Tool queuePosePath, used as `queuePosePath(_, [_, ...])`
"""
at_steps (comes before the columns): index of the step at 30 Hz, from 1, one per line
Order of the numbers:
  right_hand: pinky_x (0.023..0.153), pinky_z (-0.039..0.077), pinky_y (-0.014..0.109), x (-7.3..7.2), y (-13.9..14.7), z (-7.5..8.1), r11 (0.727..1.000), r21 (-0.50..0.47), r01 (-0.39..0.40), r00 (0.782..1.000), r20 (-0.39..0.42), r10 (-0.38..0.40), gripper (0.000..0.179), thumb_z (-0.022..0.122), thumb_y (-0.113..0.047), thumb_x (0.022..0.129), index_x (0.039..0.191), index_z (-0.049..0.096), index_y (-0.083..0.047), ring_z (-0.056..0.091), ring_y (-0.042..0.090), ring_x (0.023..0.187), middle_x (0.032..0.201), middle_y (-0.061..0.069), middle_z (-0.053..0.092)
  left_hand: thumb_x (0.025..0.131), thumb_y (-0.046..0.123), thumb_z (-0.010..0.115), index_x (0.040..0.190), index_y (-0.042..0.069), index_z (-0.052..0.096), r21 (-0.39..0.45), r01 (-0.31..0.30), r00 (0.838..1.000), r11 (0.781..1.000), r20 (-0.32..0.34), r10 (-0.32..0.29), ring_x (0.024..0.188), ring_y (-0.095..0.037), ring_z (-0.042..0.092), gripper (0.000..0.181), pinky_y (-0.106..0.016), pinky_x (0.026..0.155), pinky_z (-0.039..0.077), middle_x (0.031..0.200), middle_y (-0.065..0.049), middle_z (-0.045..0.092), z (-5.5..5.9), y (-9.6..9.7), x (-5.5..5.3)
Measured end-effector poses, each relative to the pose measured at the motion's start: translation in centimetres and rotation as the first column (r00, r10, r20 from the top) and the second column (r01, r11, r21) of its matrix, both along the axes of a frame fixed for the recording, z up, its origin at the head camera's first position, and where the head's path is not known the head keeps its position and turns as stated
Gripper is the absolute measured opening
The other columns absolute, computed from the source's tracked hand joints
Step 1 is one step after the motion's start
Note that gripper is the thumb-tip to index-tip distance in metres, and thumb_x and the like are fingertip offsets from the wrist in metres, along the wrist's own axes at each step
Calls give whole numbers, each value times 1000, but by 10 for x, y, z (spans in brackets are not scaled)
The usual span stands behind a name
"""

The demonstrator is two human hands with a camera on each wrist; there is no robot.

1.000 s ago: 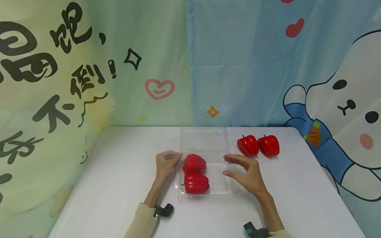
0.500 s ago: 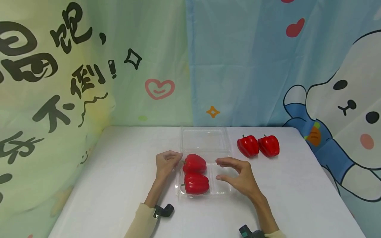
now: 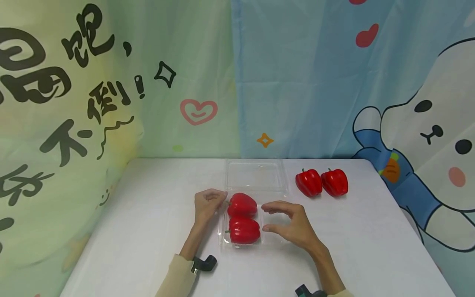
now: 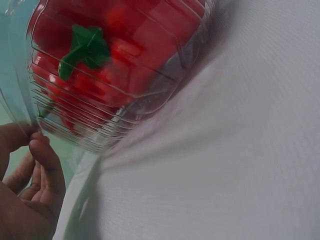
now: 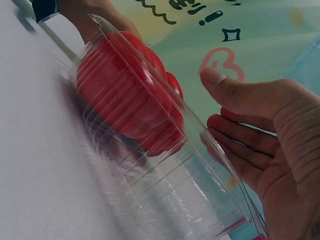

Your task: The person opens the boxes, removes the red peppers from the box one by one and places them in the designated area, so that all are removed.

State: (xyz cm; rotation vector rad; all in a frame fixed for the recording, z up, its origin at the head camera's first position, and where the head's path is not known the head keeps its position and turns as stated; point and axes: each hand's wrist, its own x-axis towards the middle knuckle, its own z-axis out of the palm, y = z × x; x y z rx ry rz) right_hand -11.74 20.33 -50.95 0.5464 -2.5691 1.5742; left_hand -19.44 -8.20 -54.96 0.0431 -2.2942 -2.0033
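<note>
A clear plastic clamshell box (image 3: 256, 244) lies on the white table, its lid (image 3: 256, 173) folded back. Two red bell peppers sit in its left half, the rear pepper (image 3: 242, 205) against the front pepper (image 3: 244, 230). My left hand (image 3: 208, 204) pinches the box's left rim between thumb and fingertip; the left wrist view shows a green stem (image 4: 90, 47) through the ribbed wall. Over the right half, my right hand (image 3: 293, 225) is held with thumb and fingers spread apart, fingertips just right of the peppers and nothing between them.
Two more red bell peppers stand at the back right, a left one (image 3: 309, 182) beside a right one (image 3: 335, 182). A printed curtain (image 3: 193, 49) hangs behind the white table (image 3: 148, 231). Both wrists wear a dark camera.
My right hand has moved left over the box, toward the two peppers inside, its fingers still spread. The left hand and all the peppers have stayed in place.
</note>
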Motion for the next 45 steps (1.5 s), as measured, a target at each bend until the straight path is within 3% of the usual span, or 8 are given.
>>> queuePosePath(2, [103,61,61,0,-2,0,1000,16,-16,1000,0,16,56,97,-18,81,133,77,-21,78,21,111,128,-2,81,96,9,81,96,-6,80,1,2,1000,1000,-3,-2,59,-11,64,14,-20,54,49,79,-23,78,-1,0,-1])
queuePosePath(8, [100,61,63,0,-11,3,997,41,-62,998,13,62,59,98,-20,79,134,78,-20,78,22,111,130,-1,81,95,7,80,94,-7,80,9,8,1000,1000,-8,-8,55,-10,62,14,-20,48,45,77,-25,77,-4,-1,-4])
queuePosePath(19, [98,64,57,0,-21,3,991,67,-113,991,73,108,67,101,-26,75,137,76,-22,76,29,117,137,0,78,97,10,79,96,-6,81,6,15,1000,1000,-14,-15,56,-9,62,16,-21,49,46,76,-23,77,-4,-1,-5])
queuePosePath(27, [94,67,45,4,-27,4,982,150,-119,987,130,99,73,101,-31,73,141,73,-24,74,28,117,139,-3,76,96,10,80,94,-4,81,-7,-4,1000,1000,-3,4,57,-10,63,14,-21,50,47,77,-23,78,-4,-1,-3])
queuePosePath(45, [98,66,42,4,-35,2,965,216,-148,985,120,124,73,101,-28,74,141,73,-23,76,20,118,141,-2,75,95,8,81,94,-6,81,2,0,1000,1000,-4,0,55,-12,61,14,-21,49,46,77,-25,77,-3,0,-3])
